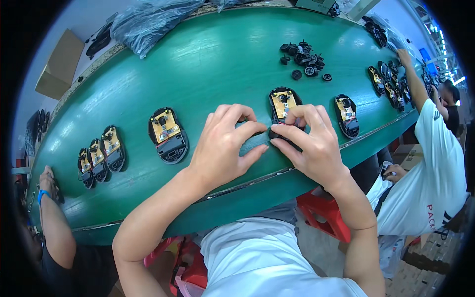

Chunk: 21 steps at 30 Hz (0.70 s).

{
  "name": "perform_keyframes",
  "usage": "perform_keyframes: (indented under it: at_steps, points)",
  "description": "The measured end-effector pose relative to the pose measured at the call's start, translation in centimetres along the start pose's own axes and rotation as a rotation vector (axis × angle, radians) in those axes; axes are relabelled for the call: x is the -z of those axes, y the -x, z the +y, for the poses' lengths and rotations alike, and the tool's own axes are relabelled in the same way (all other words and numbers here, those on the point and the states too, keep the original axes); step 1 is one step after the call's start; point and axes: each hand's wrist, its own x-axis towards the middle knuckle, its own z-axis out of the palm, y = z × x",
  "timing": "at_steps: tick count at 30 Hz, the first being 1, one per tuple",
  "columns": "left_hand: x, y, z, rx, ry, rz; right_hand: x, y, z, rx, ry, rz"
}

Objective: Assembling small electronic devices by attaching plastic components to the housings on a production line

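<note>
In front of me on the green table lies a black oval chassis (pixel 284 101) with a yellow circuit board. My right hand (pixel 314 141) covers its near end, index finger and thumb closed on that part. What lies under those fingertips is mostly hidden. Beside the chassis, on its left, is my left hand (pixel 222 141). Its thumb and index finger are apart with table showing between them, and the fingertips come close to those of the right hand. Similar chassis lie on both sides, one to the left (pixel 168 133) and another to the right (pixel 348 116).
Small black wheels (pixel 309 69) are heaped beyond the chassis. Several more chassis (pixel 113 148) stand in a row at left, others cluster at far right. Co-workers' arms (pixel 54 218) reach in at both sides. Plastic bags (pixel 148 24) and a cardboard box (pixel 59 64) line the far edge.
</note>
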Motion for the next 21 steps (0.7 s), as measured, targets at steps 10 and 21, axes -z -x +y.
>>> perform_keyframes:
  at_steps: [10,21]
  points:
    - [-0.2,-3.0,-0.2,0.144,0.131,0.084,3.0,0.4,0.3,-0.196,-0.49,0.164]
    - [-3.9,-6.2,-1.9,0.135,0.031,0.122,1.5,-3.3,5.8,-0.232,-0.373,0.047]
